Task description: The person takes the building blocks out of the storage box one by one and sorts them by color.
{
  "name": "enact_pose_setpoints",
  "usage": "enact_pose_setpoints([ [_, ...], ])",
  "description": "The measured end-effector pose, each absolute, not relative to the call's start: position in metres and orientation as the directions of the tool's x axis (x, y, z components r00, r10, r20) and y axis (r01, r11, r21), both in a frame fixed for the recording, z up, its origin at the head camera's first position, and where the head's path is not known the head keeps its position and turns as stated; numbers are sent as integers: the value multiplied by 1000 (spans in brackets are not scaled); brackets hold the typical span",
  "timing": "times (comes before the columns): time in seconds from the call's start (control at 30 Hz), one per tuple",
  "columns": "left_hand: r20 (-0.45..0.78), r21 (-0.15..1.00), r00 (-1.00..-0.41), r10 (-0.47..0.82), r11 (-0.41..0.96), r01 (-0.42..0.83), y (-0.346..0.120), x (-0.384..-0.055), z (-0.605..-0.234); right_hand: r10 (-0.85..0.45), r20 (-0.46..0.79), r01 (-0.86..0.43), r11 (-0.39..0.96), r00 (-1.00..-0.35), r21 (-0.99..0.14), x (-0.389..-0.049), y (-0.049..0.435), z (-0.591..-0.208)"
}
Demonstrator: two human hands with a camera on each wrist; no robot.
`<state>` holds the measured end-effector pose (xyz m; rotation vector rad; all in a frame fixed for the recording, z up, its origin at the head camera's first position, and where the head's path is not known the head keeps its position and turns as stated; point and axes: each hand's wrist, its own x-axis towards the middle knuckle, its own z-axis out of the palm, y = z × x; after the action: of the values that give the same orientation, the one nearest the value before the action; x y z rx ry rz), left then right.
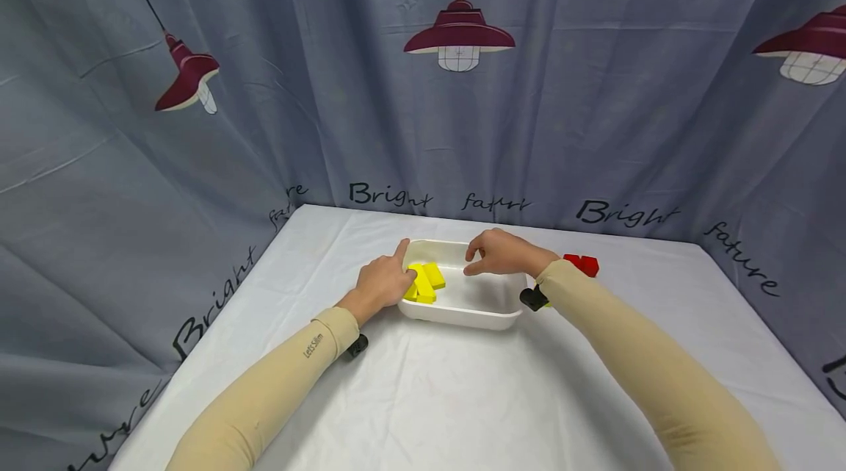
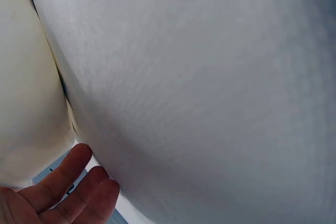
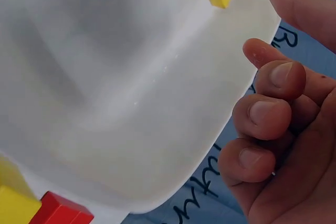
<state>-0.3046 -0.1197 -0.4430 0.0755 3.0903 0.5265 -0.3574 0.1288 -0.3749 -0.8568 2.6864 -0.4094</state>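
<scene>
A white rectangular tray (image 1: 463, 318) stands on the table, with several yellow blocks (image 1: 424, 283) together at its left end. My left hand (image 1: 385, 280) grips the tray's left rim, thumb over the inside by the yellow blocks and index finger stretched along the edge. Its other fingers (image 2: 79, 192) lie outside beside the tray's wall in the left wrist view. Over the right part of the tray hovers my right hand (image 1: 502, 252), thumb and index finger apart, the other fingers loosely curled, nothing between them.
Red blocks (image 1: 583, 264) lie right of the tray, partly behind the right forearm. A yellow block (image 3: 18, 203) sits next to a red block (image 3: 60, 211) outside the tray in the right wrist view. A grey printed curtain (image 1: 370, 111) surrounds the white-covered table (image 1: 423, 412).
</scene>
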Motion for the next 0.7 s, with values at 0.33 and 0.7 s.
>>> enact_pose_setpoints([
  [0.33, -8, 334, -999, 47, 942, 42, -120, -304, -442, -612, -234, -537, 783, -756, -313, -366, 107, -386],
  [0.7, 0, 330, -999, 41, 943, 38, -119, -305, -445, -627, -228, -554, 772, -745, -313, -373, 91, -396],
])
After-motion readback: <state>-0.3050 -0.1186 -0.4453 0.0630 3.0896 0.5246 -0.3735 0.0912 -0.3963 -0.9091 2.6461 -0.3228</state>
